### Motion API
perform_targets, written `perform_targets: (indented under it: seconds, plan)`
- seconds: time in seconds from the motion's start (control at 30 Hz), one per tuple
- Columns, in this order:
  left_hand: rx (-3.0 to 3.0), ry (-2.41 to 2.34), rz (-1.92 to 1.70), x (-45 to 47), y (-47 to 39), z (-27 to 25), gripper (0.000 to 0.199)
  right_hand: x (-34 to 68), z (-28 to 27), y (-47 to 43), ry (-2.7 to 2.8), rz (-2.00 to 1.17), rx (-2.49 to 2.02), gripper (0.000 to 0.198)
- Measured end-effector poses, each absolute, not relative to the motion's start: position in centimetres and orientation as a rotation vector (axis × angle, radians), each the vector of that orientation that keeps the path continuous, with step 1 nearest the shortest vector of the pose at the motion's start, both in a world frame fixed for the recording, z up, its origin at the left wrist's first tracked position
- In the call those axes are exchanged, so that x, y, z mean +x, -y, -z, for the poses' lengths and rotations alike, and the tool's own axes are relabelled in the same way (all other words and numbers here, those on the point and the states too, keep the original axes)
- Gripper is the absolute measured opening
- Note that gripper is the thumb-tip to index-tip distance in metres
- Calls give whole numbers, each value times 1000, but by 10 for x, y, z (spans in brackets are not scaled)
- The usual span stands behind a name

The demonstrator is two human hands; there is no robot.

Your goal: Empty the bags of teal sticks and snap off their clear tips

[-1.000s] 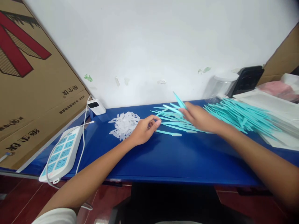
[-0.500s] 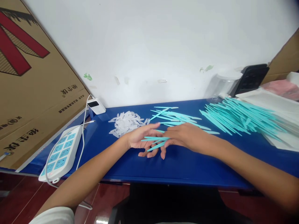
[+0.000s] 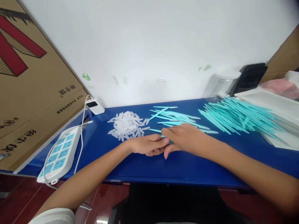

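Observation:
My left hand (image 3: 148,145) is closed, its thumb pressed over the ends of a few slim turquoise sticks (image 3: 170,142) that look like eyebrow razors. My right hand (image 3: 184,137) meets it from the right, fingers curled over the same sticks. Between the two hands only short bits of turquoise show; the rest is covered. Just behind my left hand lies a heap of small translucent white caps (image 3: 126,124). Beyond my right hand, loose turquoise sticks with pale tips (image 3: 179,116) are spread on the blue table (image 3: 140,169).
A large pile of turquoise sticks (image 3: 240,118) lies at right, partly on white packaging (image 3: 275,102). Behind it stand a clear container (image 3: 223,84) and a black object (image 3: 251,77). At left are a power strip (image 3: 62,154), a cabled white device (image 3: 95,106) and a cardboard box (image 3: 35,93).
My left hand was open with palm up under the sticks in my right hand; its fingers have now closed around their ends. The sticks are mostly hidden now.

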State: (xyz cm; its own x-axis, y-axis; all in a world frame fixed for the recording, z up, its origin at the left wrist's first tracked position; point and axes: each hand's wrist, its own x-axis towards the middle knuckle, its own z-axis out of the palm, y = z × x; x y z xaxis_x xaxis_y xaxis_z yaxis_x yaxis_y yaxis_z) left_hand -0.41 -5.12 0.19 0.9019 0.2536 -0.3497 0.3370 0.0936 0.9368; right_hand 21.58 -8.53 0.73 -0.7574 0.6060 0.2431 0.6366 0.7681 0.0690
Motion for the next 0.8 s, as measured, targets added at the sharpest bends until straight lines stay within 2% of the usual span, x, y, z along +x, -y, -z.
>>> perform_targets:
  seconds: [0.1, 0.3, 0.53, 0.67, 0.8]
  plan:
    - [1444, -525, 87, -2, 51, -5, 66, 216, -5, 86, 2761, 234, -938, 68]
    - [1391, -585, 39, 1, 51, -10, 55, 216, -7, 88, 2781, 195, -1092, 85]
    - [1650, -576, -69, 1, 57, -4, 57, 211, -7, 93, 2768, 171, -1080, 96]
    - [1643, -587, -162, 1, 54, -4, 55, 226, -19, 87, 2598, 189, -1129, 83]
    - [1584, -630, -289, -1, 49, -4, 52, 264, -39, 71, 2160, 137, -1423, 63]
